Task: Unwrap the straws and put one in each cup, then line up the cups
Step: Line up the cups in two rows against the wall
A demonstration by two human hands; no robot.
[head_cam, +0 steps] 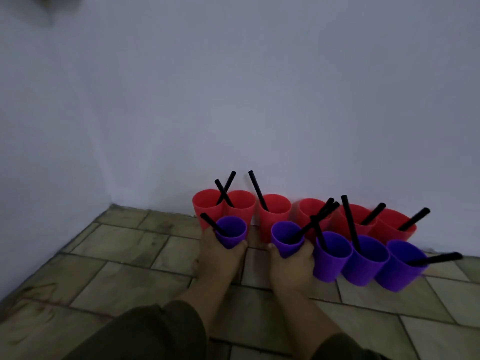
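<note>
Here the left hand (218, 255) grips one purple cup (231, 231), the right hand (292, 268) another (287, 237). Both cups hold black straws, before the red cups (275, 211).

Straws (255, 188) in cups (268, 226) before wall (259, 100)

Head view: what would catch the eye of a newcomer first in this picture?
The bright cups stand out in the dim scene: a row of red cups along the wall, with purple cups in front and black straws sticking out of them. Next come the two hands, low in the middle: the left hand grips the leftmost purple cup and the right hand grips the second purple cup.
</note>
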